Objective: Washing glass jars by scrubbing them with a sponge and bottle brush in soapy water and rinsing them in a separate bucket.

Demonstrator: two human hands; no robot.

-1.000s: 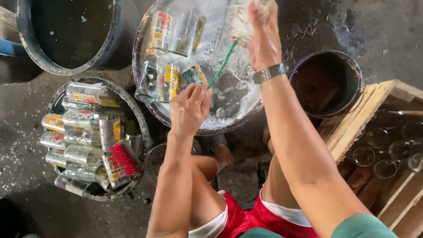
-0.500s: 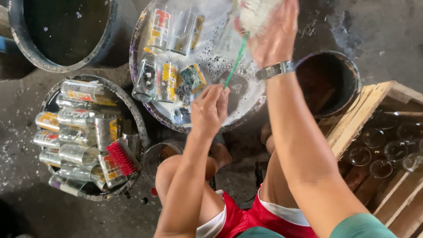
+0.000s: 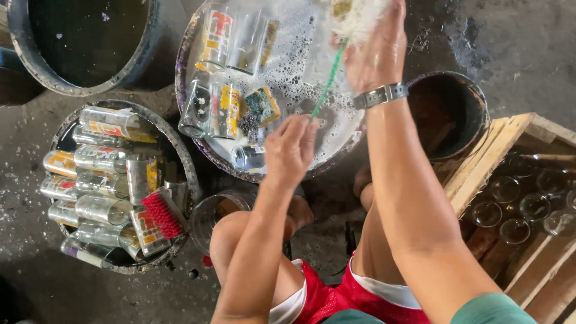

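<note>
Seated person, viewed from above, working over a round basin (image 3: 198, 144) of soapy water in the upper centre of the frame.

Left hand (image 3: 291, 150), at frame centre, has its fingers pressed together around the lower end of a green bottle-brush handle (image 3: 329, 81). The handle runs diagonally up and to the right from that hand.

Right hand (image 3: 375, 51), at the upper right centre and wearing a wristwatch (image 3: 381, 95), is closed around a foam-covered glass (image 3: 354, 15) at the top edge of the frame; the brush head is hidden in the foam there. The held glass sits above the basin's right part.

In the basin: several printed glasses (image 3: 225, 108) lying on their sides and a green-and-yellow sponge (image 3: 262, 105) near the middle.

Left of the frame: a second round tub (image 3: 180, 156) packed with stacked glasses, a red brush (image 3: 161, 213) lying on its right side. Upper left: a large dark tub (image 3: 36, 66) of water. Right: a dark bucket (image 3: 474, 102), and beside it a wooden crate (image 3: 480, 174) holding upright clear glasses.
</note>
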